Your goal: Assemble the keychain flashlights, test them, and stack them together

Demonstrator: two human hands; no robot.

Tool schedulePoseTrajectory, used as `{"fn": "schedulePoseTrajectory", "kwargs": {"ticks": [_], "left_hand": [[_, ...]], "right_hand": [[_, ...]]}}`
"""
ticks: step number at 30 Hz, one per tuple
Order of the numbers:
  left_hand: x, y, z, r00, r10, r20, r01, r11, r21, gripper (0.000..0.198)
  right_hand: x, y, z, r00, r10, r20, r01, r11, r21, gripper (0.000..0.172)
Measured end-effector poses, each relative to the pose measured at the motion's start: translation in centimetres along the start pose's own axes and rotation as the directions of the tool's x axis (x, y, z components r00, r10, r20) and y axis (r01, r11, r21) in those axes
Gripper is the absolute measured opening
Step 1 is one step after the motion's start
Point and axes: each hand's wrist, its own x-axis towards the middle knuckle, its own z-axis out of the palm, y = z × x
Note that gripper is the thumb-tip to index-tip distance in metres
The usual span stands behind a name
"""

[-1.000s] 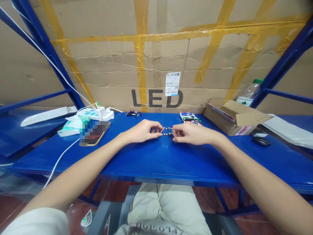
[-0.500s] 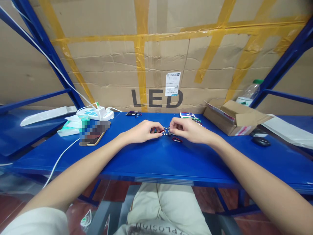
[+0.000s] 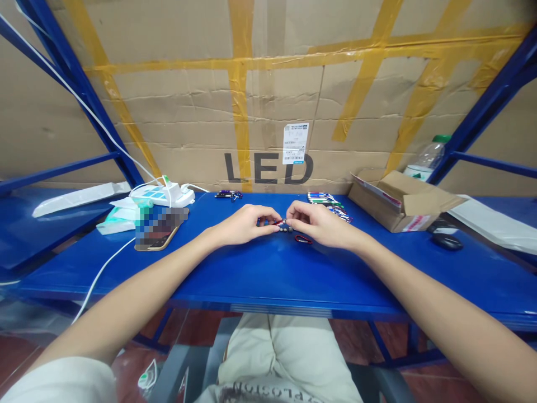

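My left hand (image 3: 245,225) is closed in a pinch around a small red stick-like piece with a silvery end (image 3: 278,223), mostly hidden by the fingers. At the piece's right end, the fingertips of my right hand (image 3: 319,225) are pinched together; whatever they grip is too small to make out. A short row of small beige and metallic bead-like links (image 3: 286,229) shows just below the fingertips. On the blue table (image 3: 251,274), a red carabiner (image 3: 302,239) lies under my right hand.
Several coloured metal sticks with clips (image 3: 323,198) lie behind my right hand, with a few darker ones (image 3: 229,195) at the back left. A phone (image 3: 161,229) and power strip (image 3: 161,194) are left. An open carton (image 3: 403,201) and black mouse (image 3: 447,241) are right.
My right hand has shifted slightly left, bringing its fingertips up to the end of the red piece. The bead-like links now sit lower beneath the fingers. My left hand is nearly still.
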Motion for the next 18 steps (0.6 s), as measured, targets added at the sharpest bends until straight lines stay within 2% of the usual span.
{"fn": "schedulePoseTrajectory", "kwargs": {"ticks": [7, 18], "left_hand": [[0.13, 0.33, -0.27, 0.998, 0.062, -0.024, -0.060, 0.994, 0.087, 0.026], [0.05, 0.37, -0.25, 0.996, 0.085, -0.031, -0.081, 0.992, 0.100, 0.028]], "right_hand": [[0.01, -0.08, -0.07, 1.000, 0.005, 0.031, -0.003, 0.999, -0.038, 0.024], [-0.05, 0.09, -0.10, 0.999, -0.016, 0.040, 0.017, 0.999, -0.029, 0.026]]}}
